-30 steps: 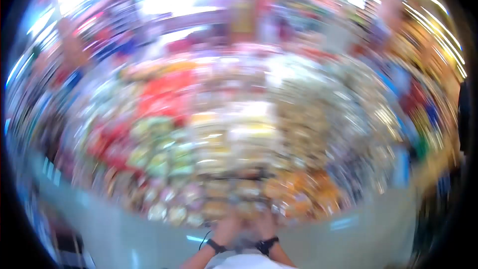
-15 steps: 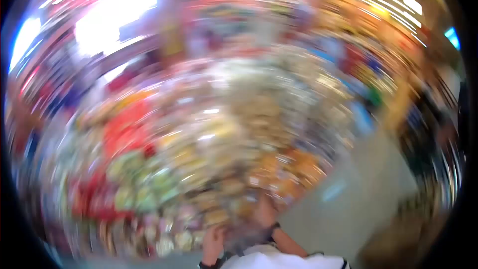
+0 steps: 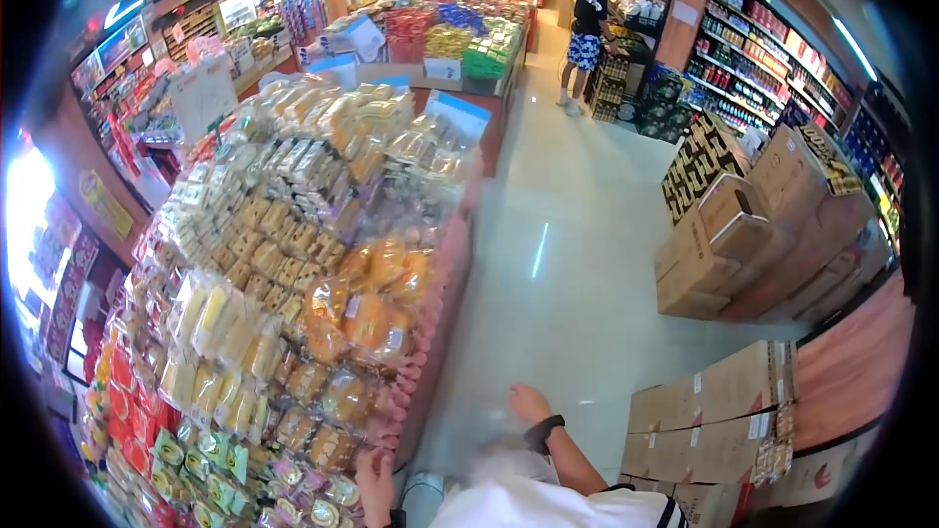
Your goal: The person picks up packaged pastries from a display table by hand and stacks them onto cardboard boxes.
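Note:
My left hand (image 3: 374,484) is at the near edge of a heaped display of wrapped baked goods, its fingers stretched out and apart. It is closest to the clear-wrapped brown cakes (image 3: 333,446) and small round pastries in purple-and-white packets (image 3: 318,489). I cannot tell whether it touches them. My right hand (image 3: 531,403), with a dark band at the wrist, hangs over the aisle floor, fingers loosely bent, nothing visible in it. Orange-brown bread rolls in clear bags (image 3: 377,323) lie farther up the display, beside pale wrapped cakes (image 3: 210,391).
A pink scalloped trim (image 3: 409,381) edges the display. Shiny floor (image 3: 548,264) runs ahead. Cardboard boxes (image 3: 719,244) and long cartons (image 3: 699,420) stand on the right. A person in a black shirt (image 3: 590,15) stands by far shelving. Bottle shelves (image 3: 773,44) line the right wall.
The view has swung right from the blurred display toward the aisle and is now mostly sharp. My right hand has moved from the display edge to over the floor.

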### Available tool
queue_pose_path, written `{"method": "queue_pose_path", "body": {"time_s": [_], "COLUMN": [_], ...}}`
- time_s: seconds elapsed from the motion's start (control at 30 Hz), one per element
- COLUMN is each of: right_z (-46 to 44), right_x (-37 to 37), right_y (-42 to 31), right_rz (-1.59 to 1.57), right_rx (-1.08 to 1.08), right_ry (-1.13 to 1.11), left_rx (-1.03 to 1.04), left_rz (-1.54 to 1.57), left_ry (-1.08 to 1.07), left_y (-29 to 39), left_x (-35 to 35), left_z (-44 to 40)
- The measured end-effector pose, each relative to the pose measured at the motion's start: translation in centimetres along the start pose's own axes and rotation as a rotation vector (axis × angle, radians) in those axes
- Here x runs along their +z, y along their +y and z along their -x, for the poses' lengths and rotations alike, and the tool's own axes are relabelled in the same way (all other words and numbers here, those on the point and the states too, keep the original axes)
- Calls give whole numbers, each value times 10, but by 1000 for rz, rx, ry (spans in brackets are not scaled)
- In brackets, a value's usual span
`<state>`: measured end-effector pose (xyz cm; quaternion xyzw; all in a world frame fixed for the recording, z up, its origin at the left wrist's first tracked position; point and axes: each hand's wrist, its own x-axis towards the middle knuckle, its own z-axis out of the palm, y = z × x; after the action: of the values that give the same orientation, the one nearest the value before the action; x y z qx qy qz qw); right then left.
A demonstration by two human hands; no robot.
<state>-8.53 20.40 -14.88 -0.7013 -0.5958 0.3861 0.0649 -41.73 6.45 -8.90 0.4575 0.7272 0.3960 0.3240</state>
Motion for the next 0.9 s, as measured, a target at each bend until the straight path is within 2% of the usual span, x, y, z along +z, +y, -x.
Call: {"method": "queue_pose_path", "body": {"time_s": [0.07, 0.13, 0.2, 0.23, 0.27, 0.3, 0.4, 0.5, 0.63, 0.8, 0.9], "right_z": [-52, -82, -95, -85, -80, -82, -109, -139, -144, -136, -115], "right_x": [41, 62, 50, 22, -4, -23, -37, -53, -92, -103, -98], "right_y": [67, 104, 88, 61, 36, 22, 22, 33, 35, 20, -2], "right_rz": [77, 77, -58, -152, -109, -64, -260, -249, -297, -293, -230], "right_rx": [-85, -214, -371, -440, -514, -585, -589, -595, -548, -571, -728], "right_ry": [-69, -102, -129, -155, -182, -218, -305, -281, -222, -136, -167], "left_rx": [0, 5, 74, -25, -113, -103, -112, -226, -130, -167, -174], "left_rz": [-1, -131, -150, -50, -196, -155, -153, -121, -162, -8, 25], "left_ry": [-6, 42, 34, 58, 110, 136, 207, 240, 308, 379, 446], "left_y": [28, 14, 54, 52, 73, 78, 84, 112, 102, 99, 108], "left_x": [12, 27, 34, 45, 56, 70, 102, 134, 159, 168, 164], "left_z": [9, 11, 12, 11, 11, 9, 12, 20, 42, 68, 93]}}
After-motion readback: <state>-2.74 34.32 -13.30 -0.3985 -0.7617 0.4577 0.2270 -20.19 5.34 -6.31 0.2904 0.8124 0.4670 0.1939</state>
